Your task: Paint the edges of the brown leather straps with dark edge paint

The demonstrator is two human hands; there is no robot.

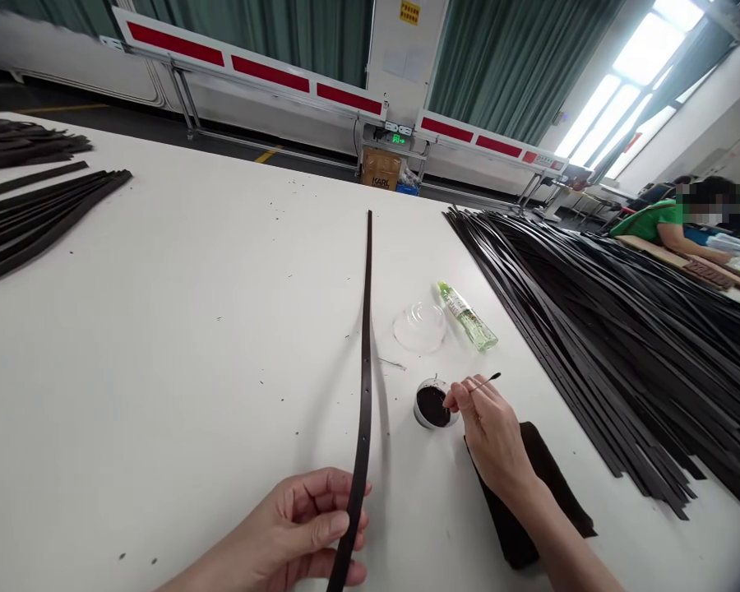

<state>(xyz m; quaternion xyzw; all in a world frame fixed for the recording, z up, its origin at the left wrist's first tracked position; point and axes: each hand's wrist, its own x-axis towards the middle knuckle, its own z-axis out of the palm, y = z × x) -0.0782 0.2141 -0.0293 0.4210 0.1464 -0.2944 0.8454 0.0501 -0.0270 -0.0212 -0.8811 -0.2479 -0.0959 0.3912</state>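
Note:
A long dark strap with a row of small holes runs up the middle of the view, its far end pointing away from me. My left hand is closed around its near part, thumb on top. Pinched in my right hand is a thin cotton swab with a black tip pointing up and right. Those fingers are at the rim of a small clear cup of black liquid. Partly under my right forearm lies a folded black cloth.
A clear plastic lid and a green-tinted bottle lie beyond the cup. Many dark straps are heaped at the right, with more strips at the far left. Small black specks dot the white table. Another person sits at the far right.

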